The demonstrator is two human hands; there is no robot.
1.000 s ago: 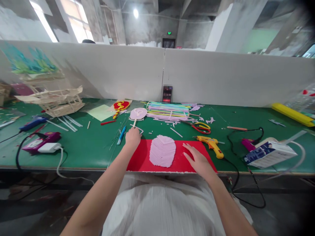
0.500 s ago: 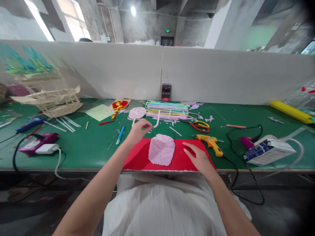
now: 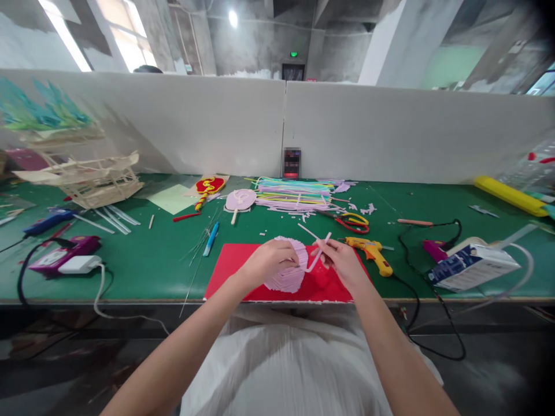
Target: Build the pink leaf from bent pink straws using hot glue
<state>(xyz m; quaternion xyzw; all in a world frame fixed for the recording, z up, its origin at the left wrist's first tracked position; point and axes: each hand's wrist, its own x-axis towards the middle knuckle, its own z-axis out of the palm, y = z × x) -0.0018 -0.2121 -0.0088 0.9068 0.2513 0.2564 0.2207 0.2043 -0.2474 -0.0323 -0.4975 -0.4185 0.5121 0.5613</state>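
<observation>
Low over the red sheet [image 3: 234,260], my left hand [image 3: 275,260] is closed, its fingertips pinching the lower end of a bent, pale pink craft strip [image 3: 315,263]. My right hand [image 3: 342,261] grips the same strip near its upper end with thumb and fingers. Under my left hand lies a rounded, ribbed pale pink panel [image 3: 299,253], made of strips laid side by side; my hand covers part of it. Another thin pink strip [image 3: 307,230] rests on the green table just beyond the sheet.
Bundled coloured strips [image 3: 295,193] lie at the back, beside a pink round fan shape [image 3: 240,200] and a red-and-yellow one [image 3: 210,186]. Scissors [image 3: 352,223] and a yellow glue gun [image 3: 368,251] are to the right. A blue pen [image 3: 211,238] and purple power strip [image 3: 65,260] lie left.
My left hand has come down and right with the bent strip, from beyond the sheet to over the pink panel. My right hand has moved inward and slightly up, and has taken hold of the strip.
</observation>
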